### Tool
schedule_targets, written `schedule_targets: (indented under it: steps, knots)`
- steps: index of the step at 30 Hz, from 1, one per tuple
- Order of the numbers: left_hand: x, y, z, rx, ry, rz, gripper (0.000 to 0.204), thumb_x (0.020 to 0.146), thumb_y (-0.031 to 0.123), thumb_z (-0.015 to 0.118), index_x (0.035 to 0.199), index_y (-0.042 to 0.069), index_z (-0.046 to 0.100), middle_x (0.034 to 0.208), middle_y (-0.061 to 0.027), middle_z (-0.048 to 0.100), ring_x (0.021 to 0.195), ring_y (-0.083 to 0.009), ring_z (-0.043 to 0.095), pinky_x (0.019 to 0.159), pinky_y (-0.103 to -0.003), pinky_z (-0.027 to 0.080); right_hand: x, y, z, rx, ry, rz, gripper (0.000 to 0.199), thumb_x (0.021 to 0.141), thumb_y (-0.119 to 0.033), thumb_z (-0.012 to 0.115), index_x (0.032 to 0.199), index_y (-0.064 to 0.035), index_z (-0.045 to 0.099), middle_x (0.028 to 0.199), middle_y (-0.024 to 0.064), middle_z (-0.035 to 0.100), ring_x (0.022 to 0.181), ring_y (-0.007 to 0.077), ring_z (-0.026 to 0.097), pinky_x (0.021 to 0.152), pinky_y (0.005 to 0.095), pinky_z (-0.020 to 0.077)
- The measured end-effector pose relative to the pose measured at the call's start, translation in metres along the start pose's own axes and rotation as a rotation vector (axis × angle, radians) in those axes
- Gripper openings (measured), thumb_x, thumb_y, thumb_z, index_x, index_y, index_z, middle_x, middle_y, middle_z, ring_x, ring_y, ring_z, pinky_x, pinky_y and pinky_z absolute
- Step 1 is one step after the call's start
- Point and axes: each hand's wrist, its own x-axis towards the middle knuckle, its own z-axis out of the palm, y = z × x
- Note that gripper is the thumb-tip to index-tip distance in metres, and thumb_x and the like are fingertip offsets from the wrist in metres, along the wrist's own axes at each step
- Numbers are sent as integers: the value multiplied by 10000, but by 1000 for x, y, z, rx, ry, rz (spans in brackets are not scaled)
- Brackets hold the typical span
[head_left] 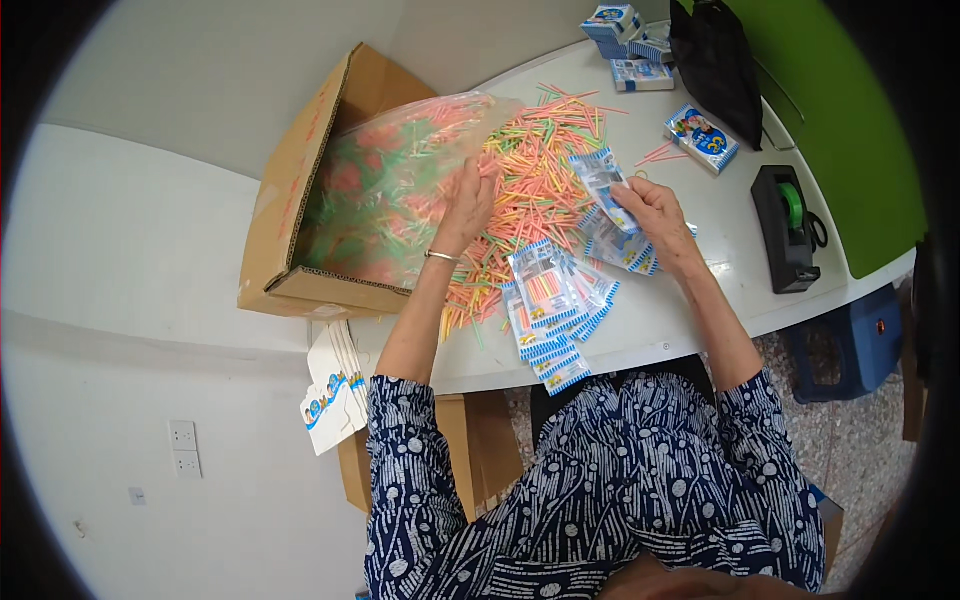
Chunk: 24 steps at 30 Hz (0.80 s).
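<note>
My left hand, with a bangle on its wrist, is closed on a few pink sticks at the left side of a heap of thin pink, yellow and green sticks. In my right hand is a small blue-and-white packet, pinched near its lower end and tilted over the heap's right edge. Under that hand lie more flat blue-and-white packets. Closer to me, a fanned pile of packets with sticks showing inside reaches toward the table's front edge.
A cardboard box on its side holds a clear bag of sticks. On the white table are a black tape dispenser, a small printed box, stacked boxes and a black bag. A blue stool stands at the right.
</note>
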Motion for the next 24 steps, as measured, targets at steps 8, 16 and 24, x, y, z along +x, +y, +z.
schedule_targets:
  steps: [8, 16, 24]
  knots:
    - [13, 33, 26, -1479, -25, -464, 193, 976, 151, 429, 1046, -24, 473, 939, -159, 605, 844, -231, 620, 746, -313, 532, 42, 9, 82, 771, 278, 95, 288, 972, -282, 505, 1032, -14, 590, 1072, 123, 637, 972, 215, 591, 894, 341, 461]
    - [-7, 58, 74, -1620, 236, -284, 260, 893, 119, 608, 1080, -58, 577, 1066, -165, 627, 1005, -235, 597, 926, -340, 472, 67, 25, 112, 1094, 323, 12, 246, 997, -177, 420, 950, 12, 569, 875, 112, 609, 796, 199, 583, 784, 336, 482]
    - [-5, 65, 64, -1745, 281, -353, 231, 877, 112, 607, 1054, -34, 583, 1003, -111, 635, 974, -199, 595, 914, -321, 465, 65, 8, 120, 1052, 326, -15, 180, 978, -192, 490, 993, -34, 574, 921, 81, 631, 888, 170, 598, 836, 310, 488]
